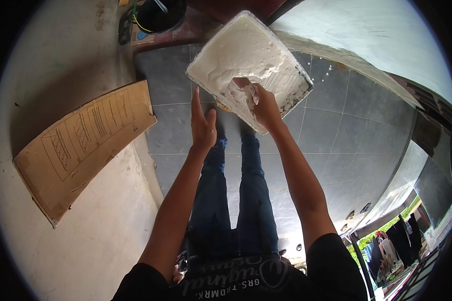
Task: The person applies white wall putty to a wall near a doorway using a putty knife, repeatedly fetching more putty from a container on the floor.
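Note:
A squarish tub (pixel 306 79) full of thick off-white paste (pixel 233 47) is in front of me, one corner toward the top of the view. My right hand (pixel 267 108) reaches over its near side. Its fingers are closed round a paste-smeared scraper (pixel 243 92), whose far end sits in the paste; the grip is mostly hidden. On the tub's right side the paste is scraped thin, with ridges showing. Just outside the near left edge is my left hand (pixel 203 125), holding nothing, its fingers stretched out and thumb apart.
Grey floor tiles (pixel 331 125) lie under the tub, with white splashes at the right. A flattened cardboard sheet (pixel 93 135) leans against the left wall (pixel 105 193). A black bucket (pixel 158 17) stands at the top left. Clothes (pixel 394 246) hang at the lower right.

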Motion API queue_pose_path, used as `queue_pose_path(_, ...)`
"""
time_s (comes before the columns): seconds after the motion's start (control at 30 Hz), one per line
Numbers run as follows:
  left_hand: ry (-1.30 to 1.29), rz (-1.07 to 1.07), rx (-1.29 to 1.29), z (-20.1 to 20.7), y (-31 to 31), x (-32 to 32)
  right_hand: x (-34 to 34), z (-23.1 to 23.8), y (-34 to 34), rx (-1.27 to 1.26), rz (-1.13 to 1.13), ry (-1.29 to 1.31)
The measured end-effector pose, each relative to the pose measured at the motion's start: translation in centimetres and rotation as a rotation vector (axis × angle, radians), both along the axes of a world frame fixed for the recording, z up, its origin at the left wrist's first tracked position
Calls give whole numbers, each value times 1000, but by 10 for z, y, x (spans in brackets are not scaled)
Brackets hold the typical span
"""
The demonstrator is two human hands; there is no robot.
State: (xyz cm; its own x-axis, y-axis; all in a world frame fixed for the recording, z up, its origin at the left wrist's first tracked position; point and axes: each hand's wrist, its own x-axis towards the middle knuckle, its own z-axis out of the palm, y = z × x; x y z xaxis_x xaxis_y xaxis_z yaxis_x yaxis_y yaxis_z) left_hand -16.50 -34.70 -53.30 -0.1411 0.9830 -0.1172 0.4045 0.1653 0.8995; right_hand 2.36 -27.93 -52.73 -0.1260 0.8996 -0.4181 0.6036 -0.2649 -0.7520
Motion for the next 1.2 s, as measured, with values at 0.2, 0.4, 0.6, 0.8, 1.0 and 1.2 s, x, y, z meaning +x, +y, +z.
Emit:
queue_pose_path(0.2,-81,48,41,-27,7,-5,-35,-20,19,63,205,-55)
queue_pose_path(0.4,-133,92,46,-35,12,-4,-60,-28,35,105,349,-21)
queue_pose_path(0.6,-165,61,52,-38,10,-4,-66,-34,49,364,429,-24)
queue_pose_path(0.8,-125,39,46,-38,11,-7,-48,-18,66,419,176,58)
queue_pose_path(1.0,-114,66,47,-42,9,-2,-50,-16,22,155,276,51)
queue_pose_path(1.2,-79,55,51,-41,10,0,-35,-22,57,417,187,-40)
